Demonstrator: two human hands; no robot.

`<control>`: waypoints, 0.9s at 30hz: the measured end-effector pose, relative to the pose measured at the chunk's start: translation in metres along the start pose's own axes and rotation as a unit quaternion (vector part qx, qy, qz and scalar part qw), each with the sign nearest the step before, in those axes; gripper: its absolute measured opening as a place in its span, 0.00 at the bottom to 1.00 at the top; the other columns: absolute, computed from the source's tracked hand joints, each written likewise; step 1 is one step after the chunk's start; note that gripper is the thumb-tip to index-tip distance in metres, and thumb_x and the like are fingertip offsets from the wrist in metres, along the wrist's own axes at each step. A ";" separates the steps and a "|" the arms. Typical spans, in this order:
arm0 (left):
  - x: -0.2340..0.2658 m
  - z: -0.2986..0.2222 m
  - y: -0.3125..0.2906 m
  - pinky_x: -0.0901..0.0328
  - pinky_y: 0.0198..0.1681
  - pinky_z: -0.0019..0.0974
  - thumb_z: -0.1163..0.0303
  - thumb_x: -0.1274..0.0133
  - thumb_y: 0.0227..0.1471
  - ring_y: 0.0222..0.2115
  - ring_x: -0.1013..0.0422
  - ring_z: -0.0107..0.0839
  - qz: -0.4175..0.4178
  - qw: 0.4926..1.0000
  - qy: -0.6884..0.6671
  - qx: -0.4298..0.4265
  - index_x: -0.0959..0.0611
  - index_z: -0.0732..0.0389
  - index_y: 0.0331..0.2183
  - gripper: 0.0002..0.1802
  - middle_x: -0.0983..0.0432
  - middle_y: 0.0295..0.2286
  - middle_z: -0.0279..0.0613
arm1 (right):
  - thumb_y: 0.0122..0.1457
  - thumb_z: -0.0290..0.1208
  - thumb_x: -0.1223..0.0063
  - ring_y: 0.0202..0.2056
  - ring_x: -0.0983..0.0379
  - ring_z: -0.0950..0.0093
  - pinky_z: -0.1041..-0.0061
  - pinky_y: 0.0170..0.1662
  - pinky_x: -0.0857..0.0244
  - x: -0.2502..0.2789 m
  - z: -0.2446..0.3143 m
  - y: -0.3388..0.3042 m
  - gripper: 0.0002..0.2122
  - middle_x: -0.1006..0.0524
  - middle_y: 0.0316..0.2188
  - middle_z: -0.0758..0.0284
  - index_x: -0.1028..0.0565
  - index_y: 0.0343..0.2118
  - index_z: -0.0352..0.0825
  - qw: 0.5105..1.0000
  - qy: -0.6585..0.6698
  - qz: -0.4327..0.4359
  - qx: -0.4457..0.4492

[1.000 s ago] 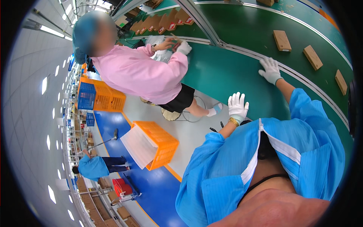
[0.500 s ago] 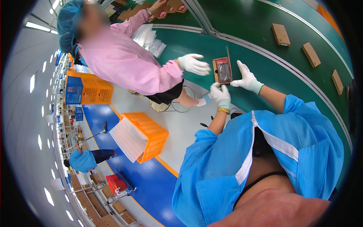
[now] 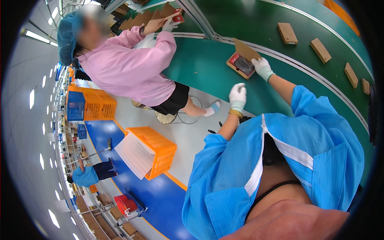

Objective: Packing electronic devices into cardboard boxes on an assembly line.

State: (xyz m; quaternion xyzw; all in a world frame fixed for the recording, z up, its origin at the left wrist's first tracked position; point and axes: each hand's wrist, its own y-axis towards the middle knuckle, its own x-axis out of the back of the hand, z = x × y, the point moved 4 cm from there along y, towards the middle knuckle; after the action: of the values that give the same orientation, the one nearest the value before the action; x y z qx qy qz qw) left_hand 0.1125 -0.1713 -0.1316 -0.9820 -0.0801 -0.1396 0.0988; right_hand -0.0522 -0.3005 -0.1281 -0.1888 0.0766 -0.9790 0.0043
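A small brown cardboard box (image 3: 235, 71) lies on the green bench with its lid raised. Inside it, a dark item in shiny clear wrapping (image 3: 243, 65) rests against a red interior. My white-gloved right hand (image 3: 263, 69) is closed on the edge of the raised lid flap (image 3: 247, 51), at the box's right. Short of the box, apart from it, hovers my gloved left hand (image 3: 238, 97). Its fingers are curled in, and whatever they may hold is hidden.
At my left a co-worker in pink (image 3: 124, 68) handles a red-faced carton (image 3: 178, 17). Closed brown boxes (image 3: 287, 33) lie along the belt beyond the metal rail (image 3: 280, 54). An orange crate (image 3: 164, 154) and a red bucket (image 3: 125, 204) stand on the floor.
The box has turned and its lid leans differently. My right hand has come onto the lid; my left has drawn back from the box. The co-worker's gloved hand has moved away to the cartons.
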 end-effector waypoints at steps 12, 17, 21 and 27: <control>0.027 -0.024 0.037 0.33 0.43 0.31 0.62 0.52 0.58 0.42 0.30 0.30 0.130 0.903 -0.401 0.083 0.32 0.56 0.56 0.25 0.30 0.47 0.42 | 0.60 0.34 0.51 0.41 0.30 0.70 0.73 0.49 0.37 0.054 0.039 -0.054 0.16 0.23 0.41 0.58 0.27 0.46 0.28 0.960 -0.013 0.268 0.083; 0.021 -0.017 0.042 0.30 0.41 0.32 0.71 0.52 0.57 0.35 0.27 0.27 0.054 0.956 -0.278 0.074 0.24 0.60 0.47 0.15 0.25 0.40 0.40 | 0.54 0.29 0.45 0.46 0.30 0.64 0.70 0.51 0.36 0.064 0.076 -0.087 0.18 0.26 0.44 0.57 0.29 0.49 0.34 0.936 -0.057 0.285 0.197; 0.009 -0.006 0.051 0.29 0.40 0.38 0.73 0.53 0.56 0.35 0.26 0.36 0.097 0.828 -0.506 0.222 0.27 0.57 0.49 0.18 0.25 0.39 0.43 | 0.30 0.30 0.30 0.54 0.36 0.56 0.64 0.56 0.37 0.072 0.089 -0.117 0.40 0.32 0.51 0.59 0.35 0.54 0.42 0.876 -0.252 0.147 0.383; -0.007 -0.045 0.016 0.31 0.44 0.38 0.64 0.48 0.55 0.44 0.30 0.33 0.198 0.861 -0.456 0.104 0.24 0.60 0.45 0.17 0.29 0.45 0.40 | 0.37 0.28 0.32 0.48 0.32 0.62 0.68 0.50 0.33 0.079 0.031 -0.086 0.27 0.30 0.48 0.63 0.27 0.45 0.41 0.946 -0.199 0.101 0.237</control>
State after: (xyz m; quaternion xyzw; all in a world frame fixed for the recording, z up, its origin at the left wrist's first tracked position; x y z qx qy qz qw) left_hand 0.0971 -0.1978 -0.0941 -0.9151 0.0654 0.3558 0.1781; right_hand -0.1119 -0.2231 -0.0579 -0.3643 -0.1411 -0.9060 0.1631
